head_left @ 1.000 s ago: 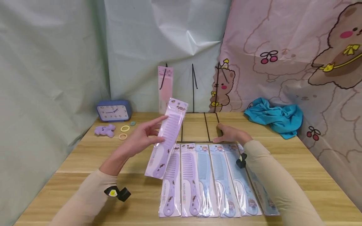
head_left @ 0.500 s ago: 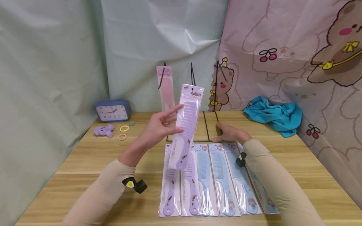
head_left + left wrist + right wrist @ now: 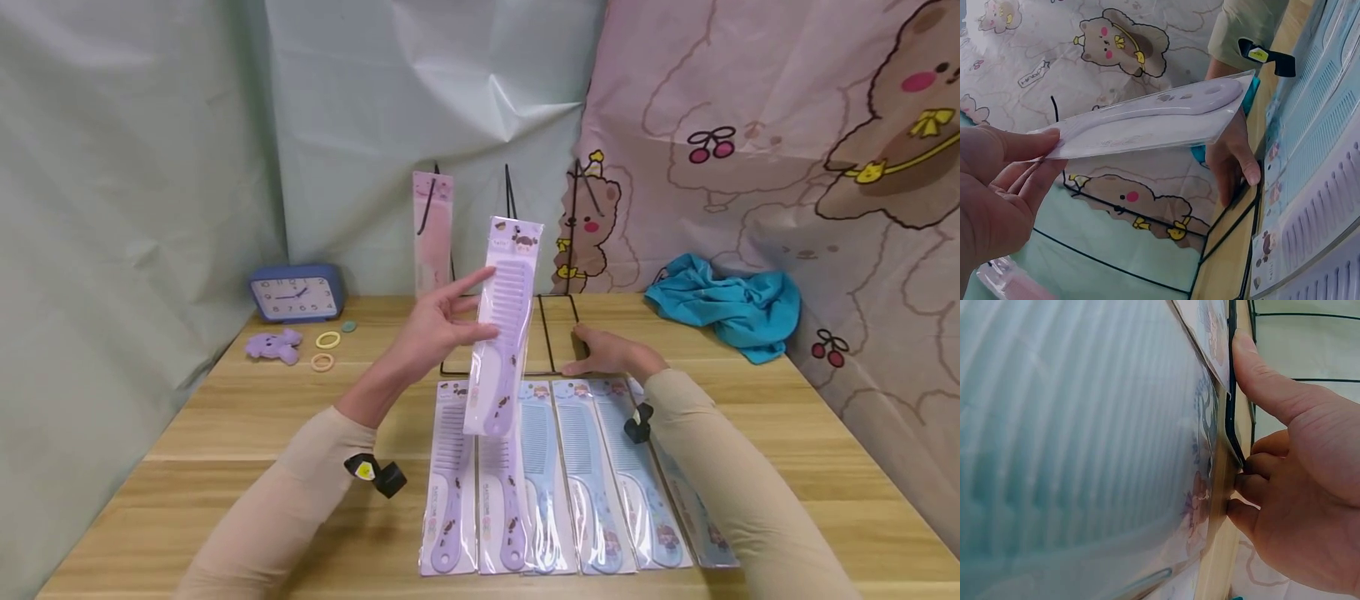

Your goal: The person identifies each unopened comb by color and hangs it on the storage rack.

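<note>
A purple comb (image 3: pixel 504 333) in a clear packet with a printed card is held up before the black wire rack (image 3: pixel 548 333). My left hand (image 3: pixel 435 333) pinches the packet's left edge between thumb and fingers; the left wrist view shows the thumb (image 3: pixel 1041 139) on top. The card's top is just below the rack's middle hook (image 3: pixel 510 192); whether they touch I cannot tell. My right hand (image 3: pixel 615 352) grips the right front corner of the rack's base, thumb (image 3: pixel 1260 378) against the wire. A pink packaged comb (image 3: pixel 432 242) hangs from the left hook.
In front of the rack lie packaged purple combs (image 3: pixel 447 500) and several blue ones (image 3: pixel 581 467), side by side. A blue clock (image 3: pixel 296 294), a purple toy (image 3: pixel 275 345) and small rings (image 3: pixel 327 340) are at left. Turquoise cloth (image 3: pixel 727 308) lies at right.
My left hand has carried the purple comb right and up, from over the left of the row to the middle hook, and turned it more upright. My right hand has stayed on the rack.
</note>
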The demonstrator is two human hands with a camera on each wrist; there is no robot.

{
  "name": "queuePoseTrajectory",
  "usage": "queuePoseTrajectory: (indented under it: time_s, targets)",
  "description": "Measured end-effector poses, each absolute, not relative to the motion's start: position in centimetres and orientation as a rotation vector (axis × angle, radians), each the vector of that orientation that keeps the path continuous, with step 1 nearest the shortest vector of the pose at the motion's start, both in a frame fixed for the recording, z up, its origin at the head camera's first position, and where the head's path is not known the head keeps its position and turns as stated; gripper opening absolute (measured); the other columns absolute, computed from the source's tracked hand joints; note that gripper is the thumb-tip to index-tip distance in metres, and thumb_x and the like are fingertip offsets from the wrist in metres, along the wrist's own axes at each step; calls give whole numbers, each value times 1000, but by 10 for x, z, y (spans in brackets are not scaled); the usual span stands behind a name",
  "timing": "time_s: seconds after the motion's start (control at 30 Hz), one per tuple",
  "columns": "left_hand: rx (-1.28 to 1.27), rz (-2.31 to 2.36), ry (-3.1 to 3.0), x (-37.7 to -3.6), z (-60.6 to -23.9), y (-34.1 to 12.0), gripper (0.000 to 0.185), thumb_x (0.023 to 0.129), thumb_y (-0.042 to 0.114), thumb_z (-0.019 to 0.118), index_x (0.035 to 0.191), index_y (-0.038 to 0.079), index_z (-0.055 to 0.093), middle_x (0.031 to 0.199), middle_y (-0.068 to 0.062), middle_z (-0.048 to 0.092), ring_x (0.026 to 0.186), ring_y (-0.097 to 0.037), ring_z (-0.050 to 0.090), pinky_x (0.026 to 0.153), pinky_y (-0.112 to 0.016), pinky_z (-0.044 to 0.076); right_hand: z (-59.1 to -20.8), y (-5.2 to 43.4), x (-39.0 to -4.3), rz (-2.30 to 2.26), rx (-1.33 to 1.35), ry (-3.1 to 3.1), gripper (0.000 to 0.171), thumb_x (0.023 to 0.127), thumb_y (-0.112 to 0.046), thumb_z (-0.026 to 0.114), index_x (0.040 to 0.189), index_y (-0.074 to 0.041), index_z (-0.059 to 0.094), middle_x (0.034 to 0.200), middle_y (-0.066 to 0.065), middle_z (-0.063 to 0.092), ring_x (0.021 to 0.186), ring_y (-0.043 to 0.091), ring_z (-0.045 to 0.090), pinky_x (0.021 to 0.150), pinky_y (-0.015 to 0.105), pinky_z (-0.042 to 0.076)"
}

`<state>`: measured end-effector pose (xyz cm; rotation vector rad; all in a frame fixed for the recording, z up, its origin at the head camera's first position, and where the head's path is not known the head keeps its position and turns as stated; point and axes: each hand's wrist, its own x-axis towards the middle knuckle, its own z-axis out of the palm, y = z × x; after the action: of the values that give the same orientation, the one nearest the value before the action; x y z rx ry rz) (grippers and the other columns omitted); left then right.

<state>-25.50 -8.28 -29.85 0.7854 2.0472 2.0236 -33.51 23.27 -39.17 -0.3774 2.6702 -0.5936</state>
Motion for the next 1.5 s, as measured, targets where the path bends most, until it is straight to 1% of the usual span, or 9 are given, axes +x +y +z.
queuePoseTrajectory:
  time_s: [0.27, 0.37, 0.57, 0.67, 0.8, 0.93, 1.07, 1.33, 1.5]
  targets:
    - [727, 2024, 2189, -282, -301, -70, 80, 88, -7, 69, 153, 31, 41, 140, -21, 56, 110, -28, 67, 89, -35, 56, -394, 235, -334, -601, -360, 2671, 105, 89, -51, 72, 159, 1, 14, 162, 25, 18, 149, 40, 16, 120, 53, 15]
    - [682, 2033, 2243, -296, -301, -67, 81, 88, -12, 62, 153, 33, 42, 149, -21, 46, 100, -24, 66, 76, -27, 58, -394, 234, -334, -615, -371, 2678, 104, 89, -50, 72, 158, 2, 14, 162, 25, 18, 149, 40, 16, 120, 53, 15]
    - [559, 2035, 2373, -326, -298, -58, 87, 85, -18, 57, 150, 38, 45, 157, -11, 37, 115, -19, 58, 66, -28, 55, -394, 233, -333, -622, -380, 2680, 106, 88, -51, 72, 158, 2, 14, 162, 25, 18, 149, 41, 16, 120, 53, 15]
    - [537, 2038, 2393, -340, -296, -55, 87, 85, -18, 57, 151, 37, 44, 150, -12, 46, 91, -12, 62, 60, -24, 52, -396, 233, -334, -615, -398, 2681, 106, 88, -51, 72, 158, 3, 13, 162, 25, 18, 149, 40, 17, 120, 53, 15]
    - [530, 2066, 2383, -356, -293, -53, 87, 86, -20, 55, 152, 35, 42, 136, -12, 56, 63, -8, 49, 53, -17, 45, -397, 233, -335, -608, -424, 2690, 105, 89, -50, 72, 157, 5, 13, 162, 26, 18, 149, 40, 17, 120, 51, 16]
    - [521, 2105, 2359, -368, -294, -51, 87, 86, -21, 54, 153, 33, 42, 138, -14, 55, 94, -15, 62, 64, -20, 51, -395, 233, -335, -601, -415, 2696, 105, 89, -49, 72, 158, 4, 14, 162, 25, 16, 149, 40, 16, 120, 51, 16]
    - [510, 2099, 2355, -375, -296, -48, 88, 87, -19, 55, 153, 36, 40, 154, -15, 41, 128, -25, 53, 85, -28, 56, -393, 233, -334, -580, -393, 2703, 104, 89, -50, 72, 158, 3, 14, 163, 24, 15, 150, 40, 15, 120, 51, 15]
    - [595, 2069, 2331, -382, -300, -46, 87, 88, -18, 56, 157, 32, 35, 153, -23, 39, 132, -35, 49, 97, -36, 52, -393, 232, -334, -583, -370, 2699, 105, 89, -50, 72, 159, 1, 13, 163, 23, 16, 150, 38, 15, 120, 51, 15]
    - [620, 2047, 2349, -379, -301, -49, 82, 91, -14, 58, 157, 29, 34, 161, -10, 32, 145, -29, 33, 111, -39, 40, -393, 231, -333, -584, -376, 2699, 105, 89, -50, 72, 158, 2, 13, 163, 24, 17, 149, 39, 16, 120, 51, 16]
